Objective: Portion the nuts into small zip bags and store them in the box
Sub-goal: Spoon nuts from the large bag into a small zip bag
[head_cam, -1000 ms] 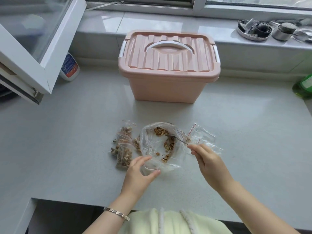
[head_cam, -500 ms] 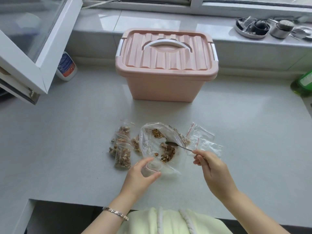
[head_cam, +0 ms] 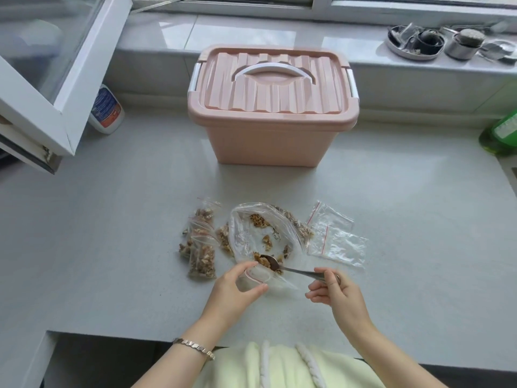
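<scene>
On the worktop point(head_cam: 112, 219), toward the front edge: filled bags point(head_cam: 201, 247) lie left. My left hand point(head_cam: 237, 292) pinches a small zip bag point(head_cam: 257, 278) open. Behind it lies the big nut bag point(head_cam: 251, 233); the lidded pink box point(head_cam: 271, 135) stands near the back edge. My right hand point(head_cam: 335, 292) pinches a spoon point(head_cam: 291, 269) loaded with nuts. Empty bags point(head_cam: 335, 236) lie right.

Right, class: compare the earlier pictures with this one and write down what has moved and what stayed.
The right hand, pinching the spoon, has drawn back toward the person, bringing a scoop of nuts from deeper in the large bag to the mouth of the small bag. The left hand keeps its grip on that bag. The pink box, filled bags and empty bags stayed put.
</scene>
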{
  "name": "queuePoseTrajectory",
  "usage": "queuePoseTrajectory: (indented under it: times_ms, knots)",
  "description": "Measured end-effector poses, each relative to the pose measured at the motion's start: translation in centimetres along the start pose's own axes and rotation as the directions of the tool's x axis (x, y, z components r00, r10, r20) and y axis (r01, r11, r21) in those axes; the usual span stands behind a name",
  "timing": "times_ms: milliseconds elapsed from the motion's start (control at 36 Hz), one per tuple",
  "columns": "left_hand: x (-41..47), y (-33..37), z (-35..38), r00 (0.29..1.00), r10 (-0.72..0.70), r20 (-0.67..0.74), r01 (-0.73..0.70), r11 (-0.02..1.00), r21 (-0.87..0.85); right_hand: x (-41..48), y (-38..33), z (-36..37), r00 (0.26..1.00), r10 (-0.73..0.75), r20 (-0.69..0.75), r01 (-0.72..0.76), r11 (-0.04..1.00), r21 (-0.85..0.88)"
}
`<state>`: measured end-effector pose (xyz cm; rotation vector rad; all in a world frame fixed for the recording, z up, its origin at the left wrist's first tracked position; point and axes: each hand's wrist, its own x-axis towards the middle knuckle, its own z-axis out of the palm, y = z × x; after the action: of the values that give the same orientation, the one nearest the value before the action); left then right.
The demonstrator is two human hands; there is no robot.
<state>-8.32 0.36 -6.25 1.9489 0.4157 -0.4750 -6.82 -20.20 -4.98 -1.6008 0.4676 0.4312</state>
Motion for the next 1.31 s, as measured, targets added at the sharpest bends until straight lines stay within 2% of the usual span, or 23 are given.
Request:
queuePoseTrajectory:
  times_ms: [83,167,361,528,722,972,1306]
  knots:
    - [0.1,0.0,0.0,1.000,-0.005,0.000,0.005,1.000,-0.007,0.2,0.1,0.1,0.989,0.144,0.013,-0.145,0.980,0.138]
    - [0.0,0.0,-0.1,1.000,0.002,-0.004,-0.002,1.000,-0.009,0.4,0.0,0.0,0.975,0.221,0.021,-0.220,0.949,0.227]
    - [-0.5,0.2,-0.4,0.986,0.049,-0.162,-0.052,0.999,-0.013,0.7,-1.3,-1.1,0.971,0.236,0.026,-0.232,0.921,0.313]
    - [-0.6,0.5,-0.4,0.950,0.101,-0.294,-0.090,0.995,0.051,1.3,-2.8,-1.7,0.984,0.178,0.005,-0.172,0.943,0.286]
    - [0.0,0.9,-0.3,0.944,0.148,-0.295,-0.115,0.985,0.127,2.0,-5.0,-1.6,0.996,0.088,-0.015,-0.081,0.963,0.257]
    - [0.6,4.0,-0.1,0.885,0.184,-0.427,-0.118,0.977,0.175,0.4,-6.2,0.4,0.999,0.016,-0.048,0.003,0.930,0.368]
    - [2.1,5.7,0.7,0.879,0.149,-0.452,-0.072,0.980,0.184,-2.1,-5.7,2.6,0.996,-0.034,-0.083,0.071,0.866,0.495]
